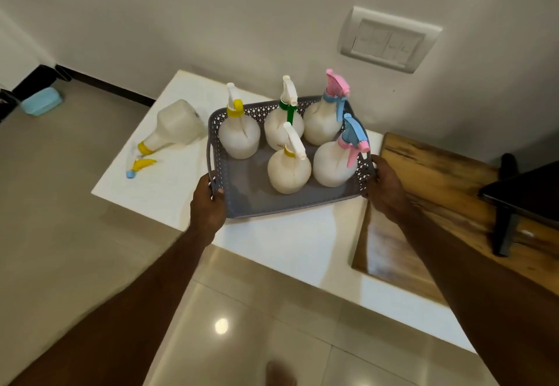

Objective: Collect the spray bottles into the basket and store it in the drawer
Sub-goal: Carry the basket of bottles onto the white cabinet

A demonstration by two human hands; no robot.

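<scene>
While both hands take the grey perforated basket point(242, 192) at its short ends, five white spray bottles stand upright inside it, so it has to be kept level. The left hand point(208, 201) has its grip curled round the near-left rim by the handle slot, thumb inside the wall; the right hand point(385, 189) wraps its grip over the right rim, presumably so the load is balanced from both sides. Whether the basket rests on the white tabletop point(287, 243) or is just lifted off it, I cannot tell. In the back row stand the yellow-collared bottle point(239, 134), the green-trigger bottle point(284, 122) and the pink-topped bottle point(325, 119); nearer are another yellow-collared bottle point(289, 167) and the blue-topped bottle point(335, 161). A sixth bottle point(175, 128) lies on its side on the tabletop, left of the basket, its yellow sprayer point(140, 167) apparently off beside it, so collecting looks unfinished. No drawer is in view. A wooden surface point(438, 192) adjoins on the right, a switch plate point(390, 39) sits on the white wall, and the floor is glossy tile.
</scene>
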